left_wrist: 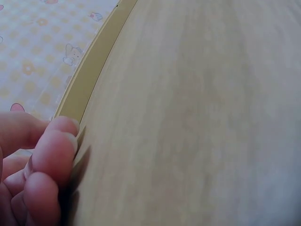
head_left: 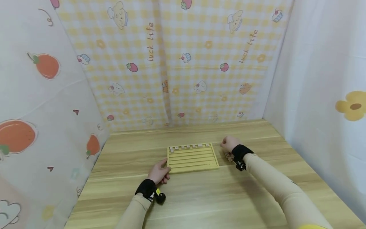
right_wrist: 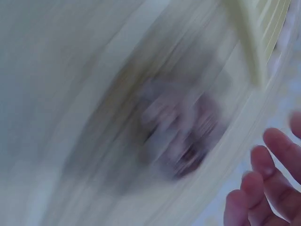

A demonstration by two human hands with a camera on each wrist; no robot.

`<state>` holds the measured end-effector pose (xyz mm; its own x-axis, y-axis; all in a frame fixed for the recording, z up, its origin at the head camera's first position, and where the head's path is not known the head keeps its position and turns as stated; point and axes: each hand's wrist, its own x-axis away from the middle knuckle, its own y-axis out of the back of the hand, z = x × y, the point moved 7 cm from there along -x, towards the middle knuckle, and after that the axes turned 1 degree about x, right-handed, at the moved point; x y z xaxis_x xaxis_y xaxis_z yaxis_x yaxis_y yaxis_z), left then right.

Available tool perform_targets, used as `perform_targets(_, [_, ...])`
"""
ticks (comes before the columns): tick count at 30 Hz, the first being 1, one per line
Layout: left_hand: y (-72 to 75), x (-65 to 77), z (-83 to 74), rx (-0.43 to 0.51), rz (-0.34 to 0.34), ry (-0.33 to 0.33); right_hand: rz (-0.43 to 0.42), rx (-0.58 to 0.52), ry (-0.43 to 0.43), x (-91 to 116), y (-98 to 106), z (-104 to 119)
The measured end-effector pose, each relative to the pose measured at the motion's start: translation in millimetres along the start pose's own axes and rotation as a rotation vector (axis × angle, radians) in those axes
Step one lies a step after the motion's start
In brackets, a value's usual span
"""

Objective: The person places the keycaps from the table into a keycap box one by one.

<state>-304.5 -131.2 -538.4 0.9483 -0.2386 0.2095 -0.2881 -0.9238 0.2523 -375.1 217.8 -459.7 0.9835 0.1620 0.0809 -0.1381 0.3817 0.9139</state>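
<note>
A yellow tray (head_left: 194, 161) with parallel grooves lies on the table, several small pale cubes (head_left: 183, 147) with dark marks lined along its far groove and one below at the left. My left hand (head_left: 158, 173) grips the tray's near left corner; in the left wrist view its bent fingers (left_wrist: 54, 153) lie against the tray's side wall (left_wrist: 89, 70). To the right of the tray, my right hand (head_left: 229, 144) hovers over a small heap of brown wooden blocks (head_left: 229, 156). Its fingers (right_wrist: 282, 188) are loosely bent and nothing shows between them. Motion blurs the heap in the right wrist view.
The wood-grain table (head_left: 194, 200) extends around the tray. A printed yellow-checked curtain (head_left: 186, 95) hangs behind it, with white curtains (head_left: 314, 79) on both sides. Black bands with small cameras (head_left: 160, 198) sit on both wrists.
</note>
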Motion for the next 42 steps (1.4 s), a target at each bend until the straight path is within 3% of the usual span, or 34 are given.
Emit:
perform_targets(9, [3.4, 0.1, -2.1, -0.006, -0.030, 0.003, 0.007, 0.110, -0.060, 20, -2, -25])
perform_targets(12, [1.2, 0.9, -2.7, -0.010, -0.026, 0.004, 0.027, 0.089, -0.083, 24, -8, -26])
perform_targets(21, [0.5, 2.5, -1.7, -0.014, -0.032, 0.004, 0.010, 0.073, -0.047, 19, -21, -27])
perform_targets(27, [0.0, 1.2, -3.7, -0.020, -0.028, -0.007, 0.061, -0.013, -0.046, 19, -12, -19])
perform_targets(32, [0.5, 0.7, -2.7, -0.018, -0.027, 0.004, 0.090, -0.218, -0.102, 13, 7, -14])
perform_targets(36, [-0.2, 1.1, -3.0, -0.022, -0.024, 0.003, 0.076, -0.554, -0.136, 8, 21, -9])
perform_targets(39, [-0.6, 0.7, -2.2, -0.025, -0.027, 0.004, 0.071, -0.804, -0.101, 8, 29, 1])
perform_targets(42, [-0.6, 0.2, -1.4, -0.021, -0.031, 0.006, 0.075, -0.984, -0.059, 9, 32, 11])
